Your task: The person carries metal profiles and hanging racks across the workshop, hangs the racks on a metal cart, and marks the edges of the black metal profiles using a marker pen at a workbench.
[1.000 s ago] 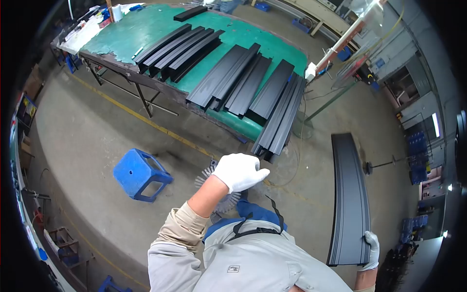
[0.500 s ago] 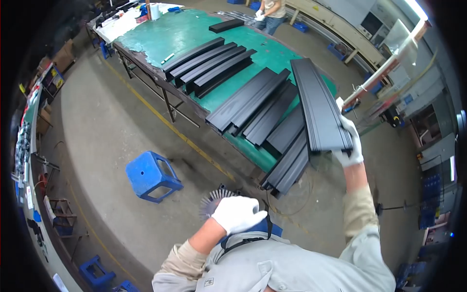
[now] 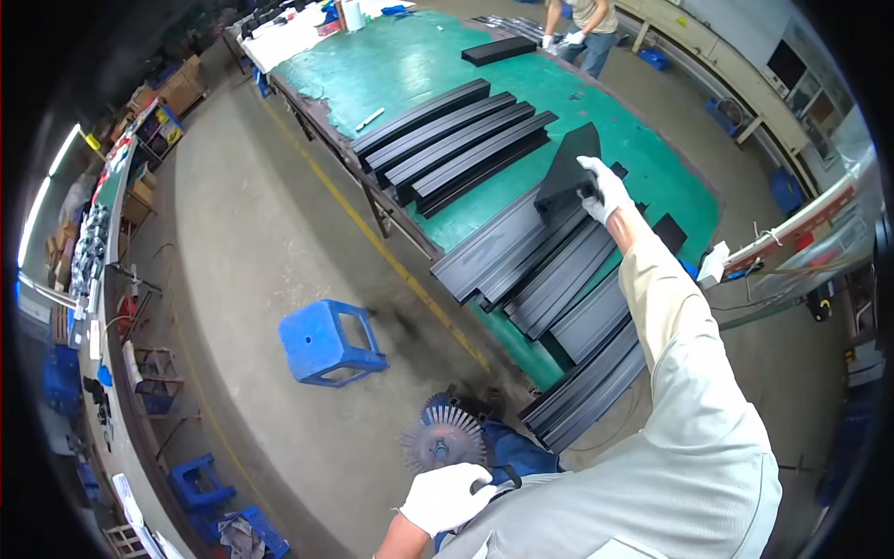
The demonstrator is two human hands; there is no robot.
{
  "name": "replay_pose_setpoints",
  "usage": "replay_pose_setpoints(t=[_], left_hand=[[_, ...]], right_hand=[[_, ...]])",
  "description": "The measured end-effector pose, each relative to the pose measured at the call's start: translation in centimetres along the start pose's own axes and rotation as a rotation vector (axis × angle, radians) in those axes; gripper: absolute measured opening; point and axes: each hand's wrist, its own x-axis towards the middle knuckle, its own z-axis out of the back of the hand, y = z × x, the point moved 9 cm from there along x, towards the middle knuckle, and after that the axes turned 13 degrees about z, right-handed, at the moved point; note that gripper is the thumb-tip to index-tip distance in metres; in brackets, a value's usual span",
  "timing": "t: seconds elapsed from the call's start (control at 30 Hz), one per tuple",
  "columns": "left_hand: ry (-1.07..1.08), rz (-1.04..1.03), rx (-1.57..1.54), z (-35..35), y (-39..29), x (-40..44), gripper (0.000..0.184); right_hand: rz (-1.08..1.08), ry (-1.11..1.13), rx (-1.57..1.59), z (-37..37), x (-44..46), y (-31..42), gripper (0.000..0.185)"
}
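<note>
My right hand (image 3: 607,189), in a white glove, grips the edge of a black ribbed panel (image 3: 566,174) that is tilted above the table. Beneath it, several long dark profile pieces (image 3: 498,244) lie side by side on the green tabletop, some jutting past the near edge. Close to my waist is my left hand (image 3: 445,498), also gloved; its fingers curl loosely, the thumb stands apart, and no object shows in it. A round, slatted wheel-like object (image 3: 442,444) is just beyond that hand.
Curved black profiles (image 3: 456,140) lie farther along the green table (image 3: 410,58), near a white marker-like stick (image 3: 370,119). A blue stool (image 3: 326,340) stands on the floor at left. Across the table, a gloved person (image 3: 589,37) stands near another black piece (image 3: 500,50).
The panel in my right hand has moved left over the other pieces and turned from broad face up to steeply tilted. My left hand is lower in view. The camera view has shifted.
</note>
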Motion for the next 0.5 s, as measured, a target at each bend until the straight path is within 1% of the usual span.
replay_pose_setpoints(t=[0.1,0.17,0.23,0.27,0.37,0.5], left_hand=[[-0.036,0.053,-0.009,-0.2,0.9,-0.8,0.032],[-0.113,0.063,-0.045,0.5,1.2,-0.7,0.031],[-0.133,0.070,-0.060,0.4,1.1,-0.7,0.031],[-0.155,0.074,-0.076,0.6,0.9,-0.6,0.030],[-0.181,0.121,-0.115,0.4,1.0,-1.0,0.029],[-0.217,0.205,-0.155,0.7,1.4,-0.9,0.027]], right_hand=[[0.037,-0.092,-0.086,-2.7,-2.1,-1.2,0.025],[0.057,-0.098,-0.063,-5.8,-2.1,-2.3,0.023],[0.087,-0.134,-0.033,-7.6,-2.0,-4.2,0.020],[0.088,-0.121,-0.032,-8.9,-0.4,-5.8,0.020],[0.090,-0.270,0.031,-11.9,3.9,-11.9,0.021],[0.003,-0.273,0.097,-16.4,5.7,-17.1,0.023]])
